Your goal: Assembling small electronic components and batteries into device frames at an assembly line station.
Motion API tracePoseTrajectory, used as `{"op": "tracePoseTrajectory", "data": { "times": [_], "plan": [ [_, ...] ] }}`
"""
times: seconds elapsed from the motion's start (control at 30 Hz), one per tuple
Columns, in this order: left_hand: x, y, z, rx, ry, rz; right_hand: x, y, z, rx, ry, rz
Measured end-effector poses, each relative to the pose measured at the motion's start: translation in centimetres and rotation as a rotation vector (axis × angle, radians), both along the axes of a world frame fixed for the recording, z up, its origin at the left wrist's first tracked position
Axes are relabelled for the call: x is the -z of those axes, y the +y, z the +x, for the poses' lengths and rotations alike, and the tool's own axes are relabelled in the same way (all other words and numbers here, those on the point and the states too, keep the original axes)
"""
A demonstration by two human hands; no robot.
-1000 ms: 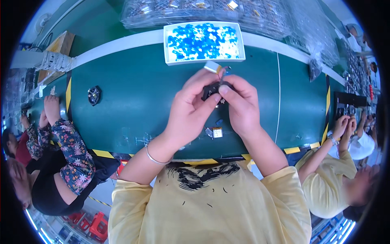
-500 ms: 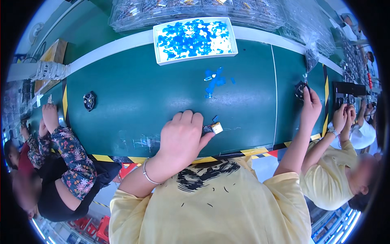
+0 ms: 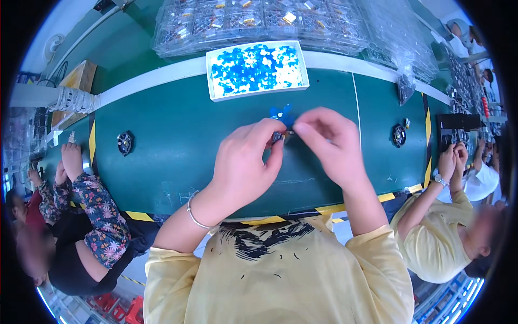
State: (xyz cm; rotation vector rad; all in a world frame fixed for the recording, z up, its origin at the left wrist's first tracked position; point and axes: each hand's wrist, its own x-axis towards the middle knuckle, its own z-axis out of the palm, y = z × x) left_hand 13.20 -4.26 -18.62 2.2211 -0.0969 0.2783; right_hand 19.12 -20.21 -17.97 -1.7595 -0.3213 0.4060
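My left hand [image 3: 245, 159], a bracelet at its wrist, pinches a small dark part [image 3: 277, 136] between thumb and forefinger above the middle of the green table. Close to it on the right is my right hand [image 3: 332, 146], its thumb and forefinger brought together at the part's right end. Whatever sits between these fingertips is too small to make out. Just beyond both hands, several small blue film pieces [image 3: 281, 113] lie on the table, partly hidden by the fingers.
A white box [image 3: 212, 89] of blue and white pieces stands at the far edge, before clear plastic trays [image 3: 243, 21]. Round dark parts lie left [image 3: 125, 143] and right [image 3: 399, 136], the right one beside a small gold piece [image 3: 407, 123]. Co-workers sit on both sides.
My right hand has left the round dark part at the right, which now lies on the table, and come to the middle. My left hand has moved farther from me with its part.
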Motion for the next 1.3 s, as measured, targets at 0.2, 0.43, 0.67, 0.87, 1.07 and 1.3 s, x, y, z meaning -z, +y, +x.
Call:
{"op": "tracePoseTrajectory", "data": {
  "times": [0.2,0.43,0.67,0.87,1.07,1.3],
  "plan": [
    [0.7,0.8,1.0,-0.125,-0.109,0.109,0.2,2.6,2.1,-0.089,0.237,0.198],
    [1.7,1.4,1.0,-0.127,-0.086,0.126,2.8,3.1,1.8,-0.081,0.420,0.363],
    [2.2,2.3,0.6,0.086,0.416,-0.770,3.3,3.0,1.0,-0.088,-0.157,0.248],
    [1.6,1.4,0.5,-0.008,0.026,-0.441,3.5,3.7,0.4,-0.098,0.206,0.521],
    [1.4,1.5,0.5,0.020,-0.043,-0.136,3.6,3.1,1.3,-0.084,0.439,0.566],
    [1.5,1.5,0.6,-0.011,-0.015,-0.196,3.3,3.3,1.4,-0.088,-0.636,0.079]
  ]
}}
